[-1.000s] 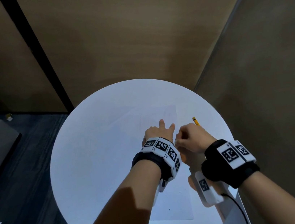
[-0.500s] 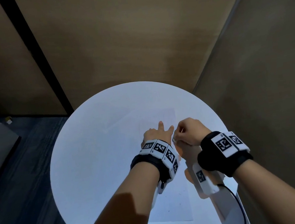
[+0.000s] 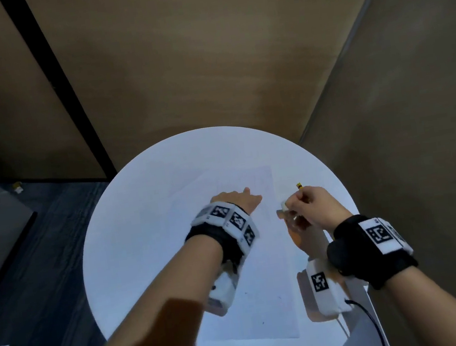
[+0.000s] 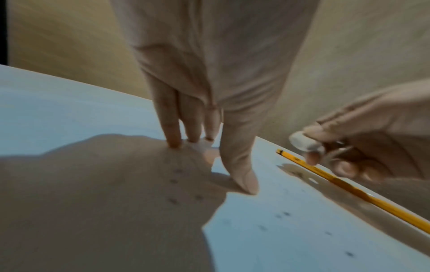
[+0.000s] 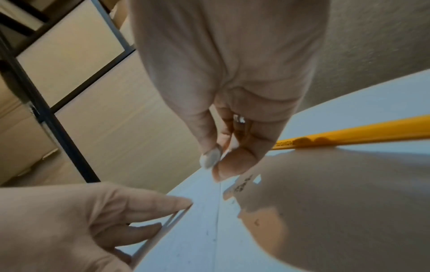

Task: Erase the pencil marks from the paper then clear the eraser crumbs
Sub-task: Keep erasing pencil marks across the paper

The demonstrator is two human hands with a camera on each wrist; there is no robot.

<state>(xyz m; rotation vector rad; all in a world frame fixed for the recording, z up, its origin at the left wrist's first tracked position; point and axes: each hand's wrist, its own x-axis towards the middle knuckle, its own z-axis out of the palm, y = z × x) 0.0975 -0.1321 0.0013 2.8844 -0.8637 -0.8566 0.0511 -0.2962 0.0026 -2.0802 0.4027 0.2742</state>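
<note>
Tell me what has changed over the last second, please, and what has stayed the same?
The right hand, pinching the white eraser, has moved right, away from the left hand and off the paper toward the pencil. The left hand has stayed with straight fingers pressed on the paper. The paper and pencil remain on the round table.

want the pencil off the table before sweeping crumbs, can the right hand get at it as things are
Probably yes for reach: the pencil lies bare on the table just beneath the right hand. But its fingers pinch the eraser, so that likely has to go down first.
</note>
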